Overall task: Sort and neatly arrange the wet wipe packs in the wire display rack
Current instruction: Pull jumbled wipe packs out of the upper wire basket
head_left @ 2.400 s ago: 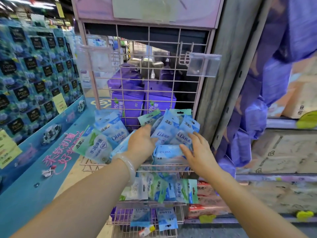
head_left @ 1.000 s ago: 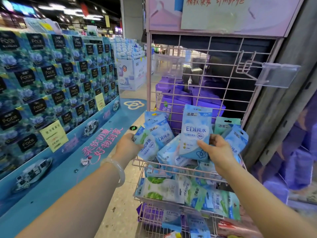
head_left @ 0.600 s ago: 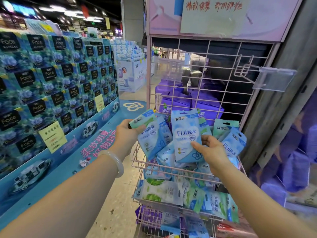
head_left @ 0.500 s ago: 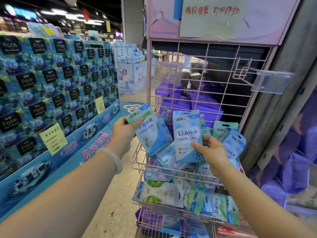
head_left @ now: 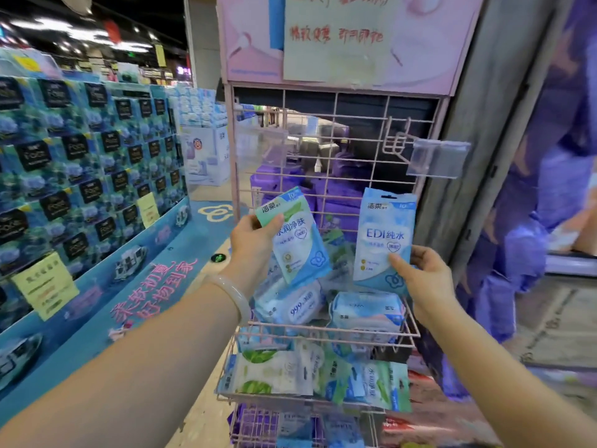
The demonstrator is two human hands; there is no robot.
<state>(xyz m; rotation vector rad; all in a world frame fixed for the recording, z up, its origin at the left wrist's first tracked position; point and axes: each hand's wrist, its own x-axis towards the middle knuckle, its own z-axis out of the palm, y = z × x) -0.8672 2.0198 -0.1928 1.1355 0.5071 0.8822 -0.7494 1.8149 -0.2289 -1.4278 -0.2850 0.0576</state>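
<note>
A pink wire display rack (head_left: 326, 331) stands in front of me with stacked basket shelves. My left hand (head_left: 250, 242) grips a bunch of green-and-blue wet wipe packs (head_left: 298, 244) by their top edge, lifted above the upper basket. My right hand (head_left: 420, 279) pinches the bottom of an upright pale blue pack marked EDI (head_left: 384, 234). Two thicker white-and-blue packs (head_left: 365, 310) lie flat in the upper basket below. Green-leaf packs (head_left: 271, 373) and more blue ones fill the shelf underneath.
A clear plastic price holder (head_left: 437, 158) juts from a hook on the rack's grid at upper right. A tall blue display of boxed tissue (head_left: 80, 176) lines the left. A grey pillar (head_left: 484, 124) and purple bagged goods (head_left: 529, 253) stand on the right.
Both hands have lifted their packs higher and apart, out of the upper basket. The two flat packs beneath now show. My view has moved closer and tilted upward.
</note>
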